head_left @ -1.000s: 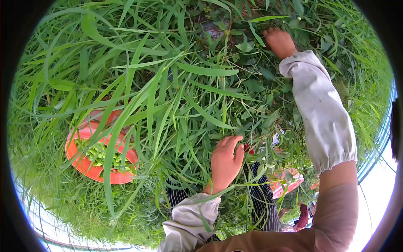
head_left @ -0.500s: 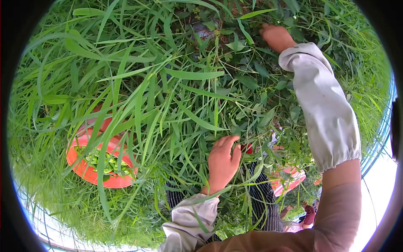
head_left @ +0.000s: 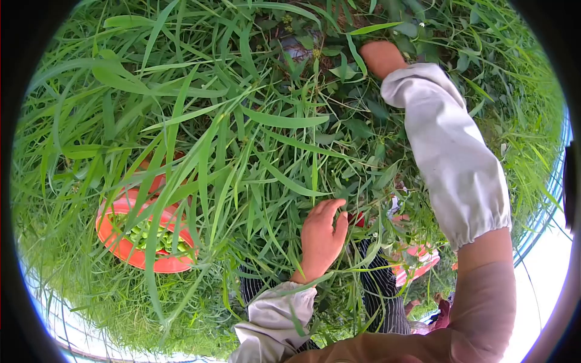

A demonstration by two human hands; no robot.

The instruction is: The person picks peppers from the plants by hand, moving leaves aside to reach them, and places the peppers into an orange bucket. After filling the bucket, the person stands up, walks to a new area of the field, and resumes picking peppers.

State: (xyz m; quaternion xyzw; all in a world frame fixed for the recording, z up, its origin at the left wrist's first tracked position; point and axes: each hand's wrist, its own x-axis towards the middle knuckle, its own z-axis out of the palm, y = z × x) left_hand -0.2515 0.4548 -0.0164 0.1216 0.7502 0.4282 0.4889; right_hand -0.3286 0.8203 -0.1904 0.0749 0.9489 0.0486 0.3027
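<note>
My right hand (head_left: pixel 384 58) reaches forward into the dark green leaves at the top of the view; its fingers are hidden, and I cannot tell what they touch. Nearer my body, my left hand (head_left: pixel 322 233) hovers over grass and leafy stems, thumb and fingers apart, holding nothing. Pale grey sleeves cover both forearms. At the lower left, an orange-red bowl (head_left: pixel 124 248) holds several green pieces (head_left: pixel 158 237), partly behind long grass blades.
Tall grass (head_left: pixel 218 139) fills the left and middle. A small red object (head_left: pixel 358 219) lies right of my left hand. Farther back at the lower right are a pinkish-red container (head_left: pixel 417 266) and part of another person (head_left: pixel 442 314) in dark red clothing.
My right hand and sleeve have shifted left and slightly down, and its fingers have dropped out of sight. My left hand has hardly moved.
</note>
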